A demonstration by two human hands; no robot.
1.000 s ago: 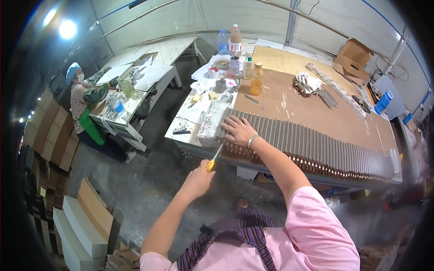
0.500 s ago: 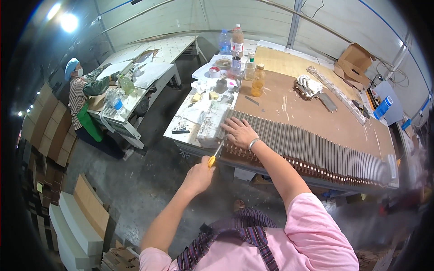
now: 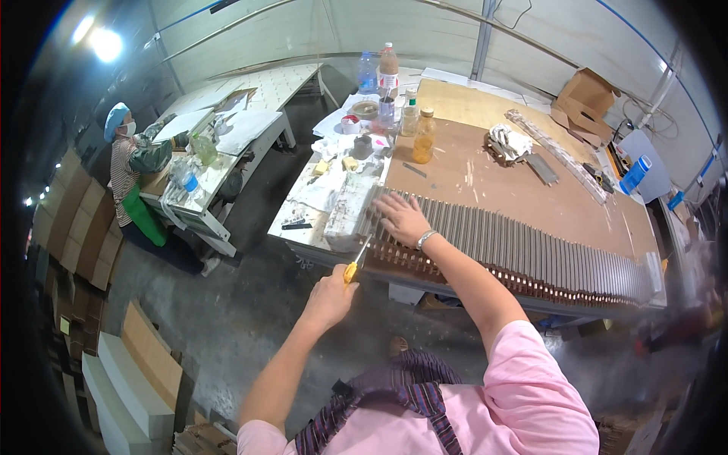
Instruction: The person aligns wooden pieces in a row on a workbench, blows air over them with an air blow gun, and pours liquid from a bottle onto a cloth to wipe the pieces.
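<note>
- When compared with the frame half a second earlier, the arrangement is nearly unchanged: the row of strips (image 3: 523, 246) keeps its layout, the left hand (image 3: 329, 299) and right hand (image 3: 403, 221) remain at its left end, and the whole view has slid slightly leftward; the right hand is now more blurred.
- Left hand: fingers closed around a yellow-handled tool (image 3: 349, 274), held on the near side of the row's left end, with its slim shaft (image 3: 365, 248) pointing up toward that end; whether the tip touches a strip cannot be told.
- Right hand: fingers (image 3: 392, 210) extended and somewhat spread, laid over the top of the row's left end.
- Tabletop (image 3: 523, 199): extending beneath and beyond the row.
- Smeared white block (image 3: 349, 210): just beside the row's left end.
- Amber-coloured bottle (image 3: 423, 139): beyond the row's left part.
</note>
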